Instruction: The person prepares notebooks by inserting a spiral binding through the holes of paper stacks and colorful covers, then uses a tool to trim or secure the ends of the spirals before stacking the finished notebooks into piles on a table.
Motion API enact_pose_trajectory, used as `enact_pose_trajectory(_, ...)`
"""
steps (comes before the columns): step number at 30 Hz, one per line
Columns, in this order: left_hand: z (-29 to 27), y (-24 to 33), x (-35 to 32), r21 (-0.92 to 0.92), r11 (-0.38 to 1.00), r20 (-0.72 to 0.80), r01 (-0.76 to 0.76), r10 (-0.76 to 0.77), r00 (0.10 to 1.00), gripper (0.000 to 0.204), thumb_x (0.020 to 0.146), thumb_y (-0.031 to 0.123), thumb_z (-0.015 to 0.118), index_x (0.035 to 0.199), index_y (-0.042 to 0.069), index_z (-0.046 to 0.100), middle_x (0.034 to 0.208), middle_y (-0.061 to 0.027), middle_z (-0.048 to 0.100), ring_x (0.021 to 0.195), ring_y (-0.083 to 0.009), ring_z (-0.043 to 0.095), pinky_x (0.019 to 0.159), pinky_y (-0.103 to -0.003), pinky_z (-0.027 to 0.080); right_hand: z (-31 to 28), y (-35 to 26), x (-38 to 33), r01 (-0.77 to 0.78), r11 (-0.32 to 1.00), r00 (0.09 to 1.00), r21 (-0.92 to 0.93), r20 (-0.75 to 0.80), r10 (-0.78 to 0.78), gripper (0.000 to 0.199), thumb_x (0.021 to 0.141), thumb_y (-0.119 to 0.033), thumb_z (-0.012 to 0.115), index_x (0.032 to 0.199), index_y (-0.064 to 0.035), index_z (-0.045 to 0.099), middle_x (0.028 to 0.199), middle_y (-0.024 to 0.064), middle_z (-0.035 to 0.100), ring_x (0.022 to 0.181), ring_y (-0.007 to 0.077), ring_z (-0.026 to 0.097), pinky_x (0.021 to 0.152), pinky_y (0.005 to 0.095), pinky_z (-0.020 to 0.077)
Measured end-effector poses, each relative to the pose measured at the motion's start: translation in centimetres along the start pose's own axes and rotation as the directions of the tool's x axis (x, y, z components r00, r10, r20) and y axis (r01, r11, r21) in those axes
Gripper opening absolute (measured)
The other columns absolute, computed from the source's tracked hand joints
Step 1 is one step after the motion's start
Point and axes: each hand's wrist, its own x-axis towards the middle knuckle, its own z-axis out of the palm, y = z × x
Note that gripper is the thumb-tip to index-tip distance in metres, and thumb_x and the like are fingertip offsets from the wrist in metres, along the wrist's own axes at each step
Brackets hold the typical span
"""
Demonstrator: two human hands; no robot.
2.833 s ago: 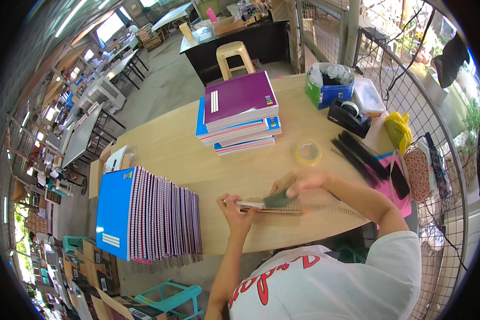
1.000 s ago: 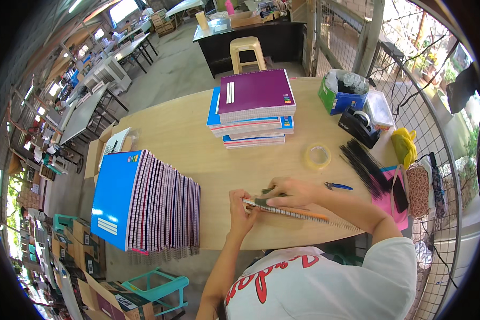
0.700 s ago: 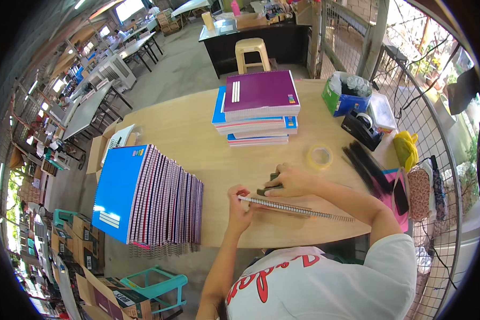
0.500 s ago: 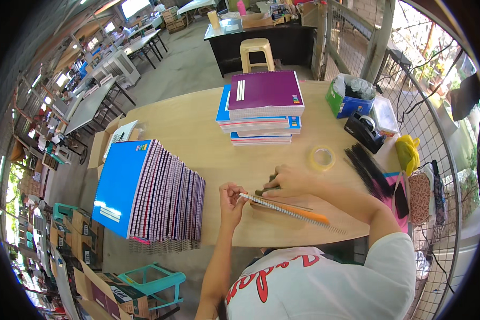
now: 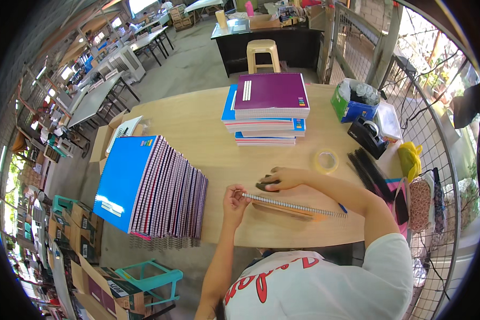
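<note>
Sunlit workshop benches are stretching away behind a long wooden table (image 5: 208, 128), where a person in a white shirt is working over a spiral-bound notebook (image 5: 293, 207) lying near the front edge. The left hand (image 5: 234, 196) is pinching the left end of the wire coil between curled fingers, while the right hand (image 5: 282, 178) is closing around a small dark tool (image 5: 266, 185) just above the coil — whether the tool is touching the wire cannot be told. A row of upright notebooks (image 5: 160, 194) is standing close by on the left, a flat stack (image 5: 266, 109) is sitting farther back, and a tape roll (image 5: 326, 160), a tape dispenser (image 5: 369, 136) and loose black combs (image 5: 369, 170) are lying to the right. Doing this well probably means keeping the coil end held steady and the book flat, bringing the tool squarely onto the wire tip — a slip could bend the loops or scratch the cover.
</note>
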Motion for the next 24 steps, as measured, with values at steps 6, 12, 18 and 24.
enact_pose_trajectory(6,-1.1,-1.6,0.2,-0.074,0.997,0.071,-0.017,0.022,0.997,0.035,0.079,0.012,0.083,0.106,0.009,0.061,0.107,0.0001,0.053,0.090,-0.0093,0.051,0.083,-0.023,0.044,6.3,5.0,-16.6,-0.792,0.607,0.486,-0.067,-0.670,0.560,0.059,0.085,-0.038,0.075,0.130,-0.0035,0.057,0.131,0.0208,0.055,0.128,0.0381,0.047,0.107,0.0478,0.0391)
enact_pose_trajectory(12,0.9,-1.1,0.6,-0.181,0.983,0.008,0.041,-0.040,0.999,0.026,0.081,0.008,0.081,0.102,0.006,0.066,0.103,0.0000,0.059,0.090,-0.0091,0.054,0.084,-0.025,0.044,11.6,8.0,-23.4,-0.788,0.595,0.430,-0.160,-0.835,0.344,0.055,0.084,-0.026,0.075,0.131,-0.0031,0.057,0.118,0.0172,0.059,0.117,0.0355,0.054,0.101,0.0473,0.0419)
enact_pose_trajectory(18,0.4,-0.4,0.2,-0.128,0.991,0.002,0.043,-0.043,0.999,0.029,0.084,0.001,0.076,0.111,0.004,0.065,0.102,-0.0034,0.068,0.097,-0.0114,0.062,0.087,-0.026,0.048,-2.8,-5.9,-14.4,-0.163,0.970,0.600,-0.178,-0.798,-0.045,0.038,0.078,-0.021,0.080,0.112,-0.0067,0.068,0.104,0.0121,0.064,0.099,0.0314,0.063,0.087,0.0413,0.0511)
enact_pose_trajectory(24,1.0,-0.2,0.8,-0.162,0.986,0.024,0.035,-0.032,0.999,0.041,0.084,-0.001,0.075,0.122,0.003,0.059,0.104,-0.0056,0.069,0.100,-0.0120,0.064,0.086,-0.024,0.051,-6.8,-14.0,-3.7,0.167,0.649,0.812,-0.742,-0.269,-0.517,0.025,0.078,-0.025,0.074,0.099,-0.0115,0.068,0.093,0.0037,0.064,0.103,0.0210,0.061,0.104,0.0476,0.0384)
